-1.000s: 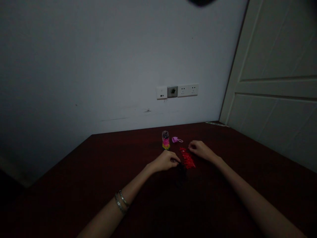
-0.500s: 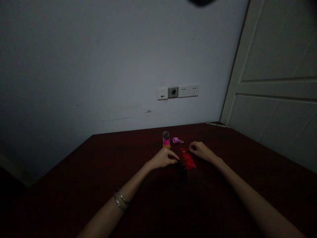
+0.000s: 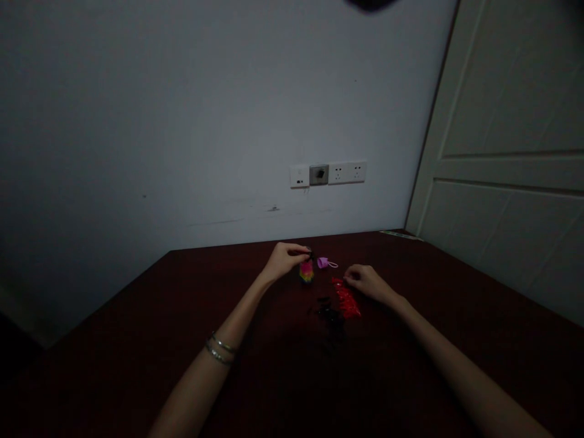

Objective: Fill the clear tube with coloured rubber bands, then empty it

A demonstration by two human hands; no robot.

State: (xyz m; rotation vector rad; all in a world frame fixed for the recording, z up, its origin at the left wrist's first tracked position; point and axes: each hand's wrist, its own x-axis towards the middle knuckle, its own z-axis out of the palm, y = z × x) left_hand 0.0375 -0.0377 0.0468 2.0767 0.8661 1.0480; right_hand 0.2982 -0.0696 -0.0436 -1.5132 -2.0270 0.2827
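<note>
My left hand [image 3: 285, 260] is at the mouth of a small clear jar [image 3: 306, 274], thumb and fingers pinched on small black pieces [image 3: 311, 252]. Pink and yellow bits fill the jar's lower part, and it stands upright. Nearer to me lies a loose pile of small shiny black pieces [image 3: 329, 313]; their exact kind is too dark to make out. Beside it is a strip of shiny red pieces [image 3: 347, 299]. My right hand [image 3: 367, 282] rests at the far end of the red pieces with its fingers curled together; what they hold, if anything, is hidden.
A pink cap with a loop [image 3: 323, 263] lies just right of the jar. The dark red table [image 3: 159, 316] meets a wall bearing sockets [image 3: 347, 173]. A pale panelled door [image 3: 506, 152] stands at the right, and a thin strip [image 3: 401, 235] lies by the back corner.
My left hand has gone from the black pile up and away from me to the jar's mouth, leaving the pile uncovered. My right hand has hardly moved.
</note>
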